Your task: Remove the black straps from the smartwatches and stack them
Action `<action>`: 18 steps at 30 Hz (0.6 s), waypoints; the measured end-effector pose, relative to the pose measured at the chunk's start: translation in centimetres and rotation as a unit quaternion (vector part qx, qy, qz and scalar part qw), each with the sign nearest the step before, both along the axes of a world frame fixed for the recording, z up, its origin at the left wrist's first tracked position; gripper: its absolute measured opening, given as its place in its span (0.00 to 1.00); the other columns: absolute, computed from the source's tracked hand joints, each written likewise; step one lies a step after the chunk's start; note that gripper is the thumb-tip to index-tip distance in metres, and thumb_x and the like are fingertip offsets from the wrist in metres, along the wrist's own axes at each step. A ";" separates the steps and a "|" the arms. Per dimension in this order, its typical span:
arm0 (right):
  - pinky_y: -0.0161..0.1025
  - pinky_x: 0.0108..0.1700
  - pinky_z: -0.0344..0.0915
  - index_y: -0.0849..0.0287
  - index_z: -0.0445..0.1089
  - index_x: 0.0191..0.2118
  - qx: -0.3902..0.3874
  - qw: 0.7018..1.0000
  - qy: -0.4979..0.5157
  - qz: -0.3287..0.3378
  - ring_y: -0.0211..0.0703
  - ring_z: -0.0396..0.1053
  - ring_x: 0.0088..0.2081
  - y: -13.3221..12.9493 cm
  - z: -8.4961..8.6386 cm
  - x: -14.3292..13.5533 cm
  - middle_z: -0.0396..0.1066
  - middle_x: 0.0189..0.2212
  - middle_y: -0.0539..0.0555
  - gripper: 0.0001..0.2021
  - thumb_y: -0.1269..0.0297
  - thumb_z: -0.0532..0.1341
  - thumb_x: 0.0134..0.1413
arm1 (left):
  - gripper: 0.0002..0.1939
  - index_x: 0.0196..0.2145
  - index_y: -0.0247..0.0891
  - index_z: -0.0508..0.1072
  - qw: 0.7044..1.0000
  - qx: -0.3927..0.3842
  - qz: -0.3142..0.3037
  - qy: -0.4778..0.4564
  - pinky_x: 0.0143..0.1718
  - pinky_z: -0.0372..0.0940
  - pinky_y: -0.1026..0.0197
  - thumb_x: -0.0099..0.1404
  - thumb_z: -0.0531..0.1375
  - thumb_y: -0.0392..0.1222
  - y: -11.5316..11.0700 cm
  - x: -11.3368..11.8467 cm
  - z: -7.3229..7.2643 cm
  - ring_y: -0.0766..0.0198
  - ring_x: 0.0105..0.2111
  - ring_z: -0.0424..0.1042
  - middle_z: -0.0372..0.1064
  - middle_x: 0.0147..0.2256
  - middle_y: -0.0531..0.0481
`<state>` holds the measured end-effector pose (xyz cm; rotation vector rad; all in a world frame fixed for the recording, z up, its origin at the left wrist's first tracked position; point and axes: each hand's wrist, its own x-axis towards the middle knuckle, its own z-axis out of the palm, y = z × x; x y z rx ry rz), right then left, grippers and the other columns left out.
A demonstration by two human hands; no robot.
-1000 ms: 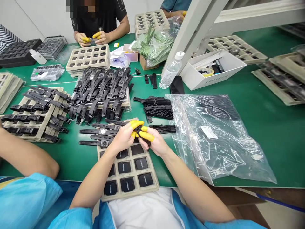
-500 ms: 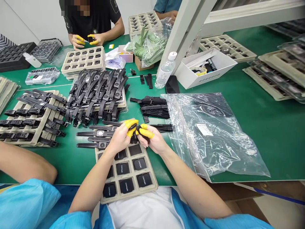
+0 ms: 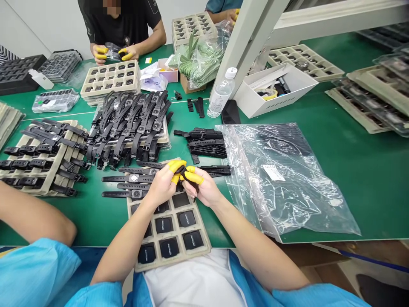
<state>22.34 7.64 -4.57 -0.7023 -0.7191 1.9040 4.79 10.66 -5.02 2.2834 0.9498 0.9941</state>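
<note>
My left hand [image 3: 166, 181] and my right hand [image 3: 201, 184], both with yellow finger covers, meet above the far end of a beige tray [image 3: 204, 230]. Between the fingertips of both is a small black watch part [image 3: 181, 170]; its details are partly hidden. The tray's compartments hold black square pieces [image 3: 192, 240] with pale print. Black watches with straps [image 3: 136, 194] lie across its far end, left of my hands. Just beyond my right hand, loose black straps [image 3: 207, 143] lie in a pile on the green table.
Watches are heaped on trays [image 3: 131, 123] at the left. A large clear plastic bag [image 3: 287, 183] lies at the right, with a water bottle [image 3: 221, 94] and a white box [image 3: 275, 100] behind it. A person [image 3: 123, 30] works opposite; another's arm [image 3: 32, 213] rests at the left.
My hands have drawn slightly closer, and the black pieces they held apart now meet between the fingertips. The person opposite now holds a clear plastic bag.
</note>
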 end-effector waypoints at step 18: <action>0.30 0.17 0.47 0.56 0.65 0.32 -0.046 0.998 0.038 0.004 0.31 0.47 0.13 0.2 0.4 0.2 0.59 0.11 0.41 0.16 0.53 0.70 0.55 | 0.26 0.67 0.40 0.64 0.999 0.017 -0.016 0.023 0.61 0.69 0.47 0.74 0.49 0.31 0.1 -0.1 -0.2 0.52 0.62 0.69 0.69 0.59 0.36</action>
